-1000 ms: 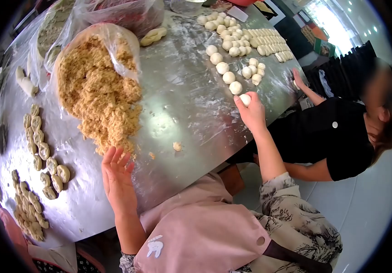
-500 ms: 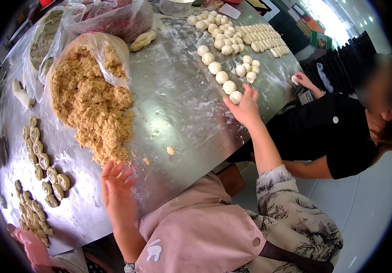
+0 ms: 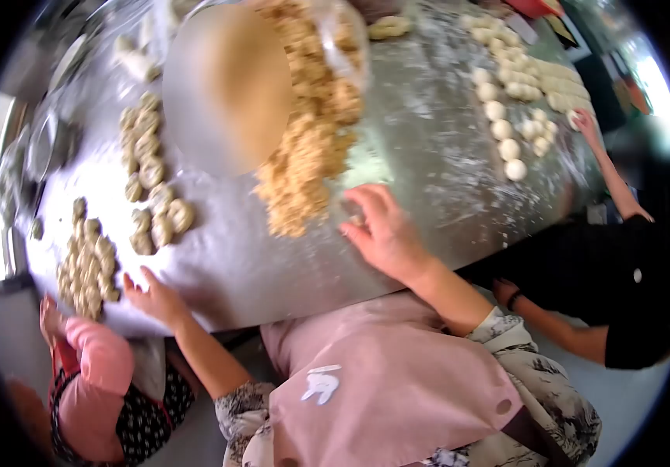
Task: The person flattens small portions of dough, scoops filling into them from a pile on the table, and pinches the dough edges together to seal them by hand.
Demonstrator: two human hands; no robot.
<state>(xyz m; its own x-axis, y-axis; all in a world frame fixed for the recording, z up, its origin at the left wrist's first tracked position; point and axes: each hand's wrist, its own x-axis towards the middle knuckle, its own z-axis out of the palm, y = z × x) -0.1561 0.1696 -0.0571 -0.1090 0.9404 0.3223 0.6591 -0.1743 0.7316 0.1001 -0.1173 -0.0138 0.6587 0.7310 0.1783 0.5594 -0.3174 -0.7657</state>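
My left hand (image 3: 152, 298) is at the near left of the metal table, fingers apart and holding nothing, close to a cluster of greenish-beige dough pieces (image 3: 86, 268). Some rounder filled dough pieces (image 3: 162, 222) lie just beyond it. Beside the tip of a crumbly orange-brown heap (image 3: 300, 191), my right hand (image 3: 385, 237) curls its thumb and fingers around a small pale lump (image 3: 356, 220), largely covered by the fingers. A blurred oval hides the left part of the heap.
White dough balls (image 3: 494, 110) stand in a row at the far right, with flattened dough pieces (image 3: 560, 84) behind. A co-worker's hand (image 3: 584, 121) touches a ball there. Another person in a pink sleeve (image 3: 101, 350) is at the left. The metal table (image 3: 428, 163) has flour smears.
My right hand has left the row of dough balls and come back beside the crumbly heap, at the small lump. My left hand has moved left towards the greenish pieces. The view has shifted left.
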